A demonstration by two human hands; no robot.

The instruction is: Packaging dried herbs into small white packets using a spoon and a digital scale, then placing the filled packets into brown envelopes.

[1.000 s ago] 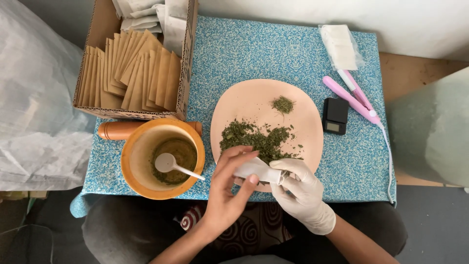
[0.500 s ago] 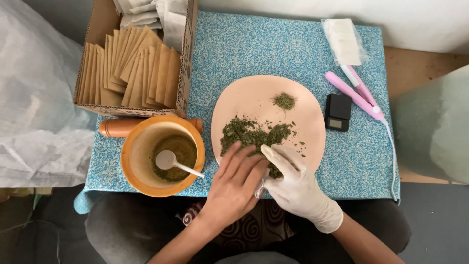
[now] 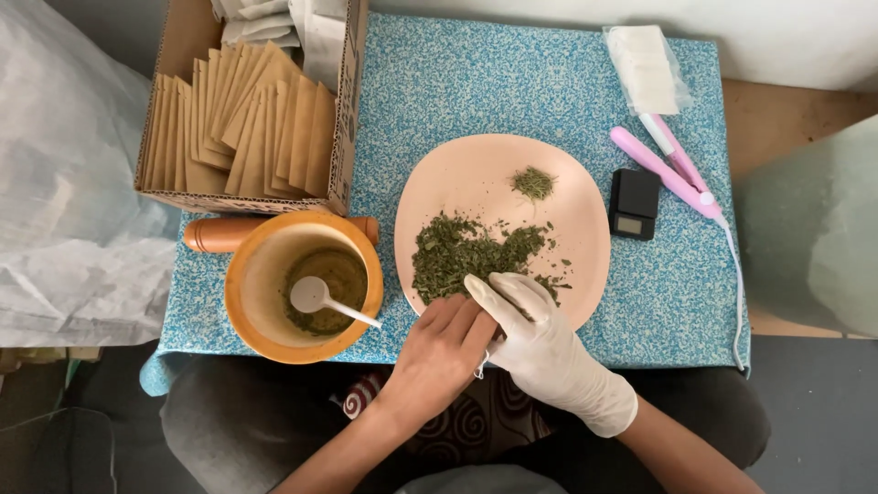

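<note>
Here the plate point(image 3: 476, 169) serves as the landmark. Both hands meet at its near rim: the bare left hand point(image 3: 445, 352) lies curled, fingers bent inward, and the gloved right hand point(image 3: 533, 338) rests half over it with its fingers stretched onto the herbs point(image 3: 466, 252). A scrap of white, likely a small bag point(image 3: 482, 364), peeks out between the hands below the rim; most of it is covered, so whether either hand truly grips it cannot be told. Held this low against the rim, the hands seem placed to draw leaf off the pile. A smaller tuft point(image 3: 532, 182) sits apart at the plate's far side. Left of the plate stands a mortar point(image 3: 302, 285) with a white spoon point(image 3: 322, 302); beyond that, a box point(image 3: 247, 110) of brown sachets. Right of the plate lie a scale point(image 3: 633, 203) and a pink sealer point(image 3: 666, 174).
</note>
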